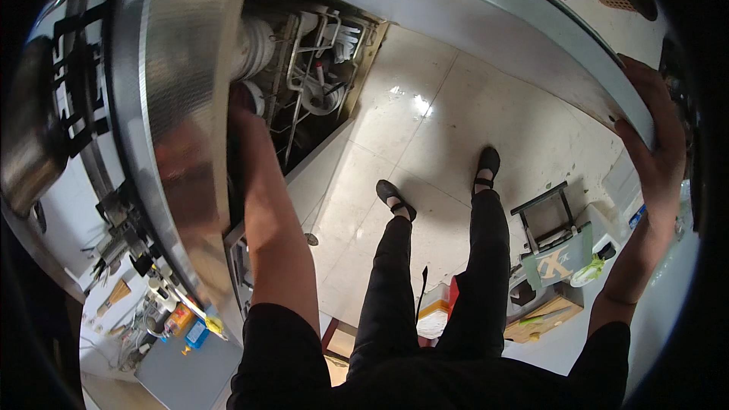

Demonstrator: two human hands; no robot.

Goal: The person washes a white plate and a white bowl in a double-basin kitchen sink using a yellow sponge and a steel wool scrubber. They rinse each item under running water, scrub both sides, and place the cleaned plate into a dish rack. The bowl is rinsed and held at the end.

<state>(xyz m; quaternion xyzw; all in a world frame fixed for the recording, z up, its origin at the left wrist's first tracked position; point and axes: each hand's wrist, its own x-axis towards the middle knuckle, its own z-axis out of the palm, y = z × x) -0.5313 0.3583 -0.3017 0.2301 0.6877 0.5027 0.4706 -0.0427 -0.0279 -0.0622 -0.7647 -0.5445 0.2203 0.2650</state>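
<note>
My left hand (244, 111) reaches into an open cabinet below the counter, beside a white bowl (256, 98). Shadow and the counter edge hide most of its fingers, so its grip is unclear. Just beyond it, white dishes (256, 48) stand stacked on edge by a metal wire rack (293, 77). White spoons (346, 42) and a shallow round container (320, 97) with utensils sit in the rack's far part. On the other side, my right hand (658, 119) grips the edge of the swung-out cabinet door (455, 17), fingers outside and thumb inside.
A stainless steel counter (182, 57) runs along my left, with bottles (196, 333) farther back. Wet patches shine on the tiled floor (438, 142). At right are a dark folding stool (547, 210), leafy greens (592, 267) and a wooden cutting board (549, 322).
</note>
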